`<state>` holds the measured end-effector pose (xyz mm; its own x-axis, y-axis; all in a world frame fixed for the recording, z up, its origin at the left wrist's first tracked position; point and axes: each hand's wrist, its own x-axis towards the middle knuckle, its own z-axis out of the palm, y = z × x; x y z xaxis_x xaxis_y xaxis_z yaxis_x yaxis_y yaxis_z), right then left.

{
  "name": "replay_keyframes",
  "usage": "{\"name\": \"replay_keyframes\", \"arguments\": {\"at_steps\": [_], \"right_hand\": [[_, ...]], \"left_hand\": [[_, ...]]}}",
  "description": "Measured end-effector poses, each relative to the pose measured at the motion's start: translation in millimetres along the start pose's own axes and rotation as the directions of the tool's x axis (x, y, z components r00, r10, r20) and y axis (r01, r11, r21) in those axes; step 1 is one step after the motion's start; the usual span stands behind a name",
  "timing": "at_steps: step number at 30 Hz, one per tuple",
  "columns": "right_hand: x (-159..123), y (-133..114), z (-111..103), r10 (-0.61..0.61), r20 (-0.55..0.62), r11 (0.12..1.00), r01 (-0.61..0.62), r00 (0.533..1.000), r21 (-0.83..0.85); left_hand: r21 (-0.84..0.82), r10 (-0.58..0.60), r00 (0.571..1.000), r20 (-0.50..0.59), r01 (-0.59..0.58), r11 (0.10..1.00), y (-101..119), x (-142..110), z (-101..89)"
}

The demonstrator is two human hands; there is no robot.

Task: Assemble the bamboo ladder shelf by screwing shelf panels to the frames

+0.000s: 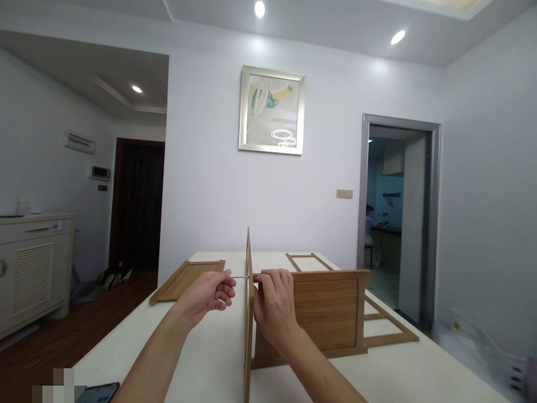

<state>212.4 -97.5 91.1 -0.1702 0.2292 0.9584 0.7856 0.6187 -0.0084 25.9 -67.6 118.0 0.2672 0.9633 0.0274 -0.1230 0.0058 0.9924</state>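
In the head view, a narrow upright brown wooden frame (249, 336), seen almost edge-on, is stood on a white flat-topped bench (201, 358). Just left of the upright frame, a thin grey metal rod (240, 277) is pinched between the thumb and curled fingers of the left hand (213, 292), and its far end is brought to the upright frame's side; whether it is seated in a hole cannot be told. Just right of the upright frame, a brown plank-patterned wooden panel (325, 308) is set on its long edge, at an angle to it. The panel's near top corner is gripped by the right hand (274, 302), with the fingers laid over the top rail; the joint behind that hand is partly hidden.

Well to the left of the upright frame, a flat brown wooden panel with a raised border (184, 282) is laid on the bench. To its right, beyond the gripped panel, an open brown ladder-like wooden frame (390, 338) and a slim brown open wooden frame (310, 256) are laid flat. Left of the upright frame's base, a dark flat phone (100, 393) is partly cut off by the lower edge.
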Motion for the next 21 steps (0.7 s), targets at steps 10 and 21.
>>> {"name": "replay_keyframes", "arguments": {"at_steps": [10,21], "right_hand": [[-0.3,0.5,-0.1,-0.002,0.000,1.000,0.002,1.000,-0.003],[0.2,-0.5,-1.3,-0.017,0.000,0.999,0.017,1.000,-0.032]], "left_hand": [[-0.045,-0.015,1.000,0.021,0.016,0.999,2.8,-3.6,1.4],[-0.033,0.044,0.997,0.058,-0.043,0.999,3.2,-3.6,-0.1]]}}
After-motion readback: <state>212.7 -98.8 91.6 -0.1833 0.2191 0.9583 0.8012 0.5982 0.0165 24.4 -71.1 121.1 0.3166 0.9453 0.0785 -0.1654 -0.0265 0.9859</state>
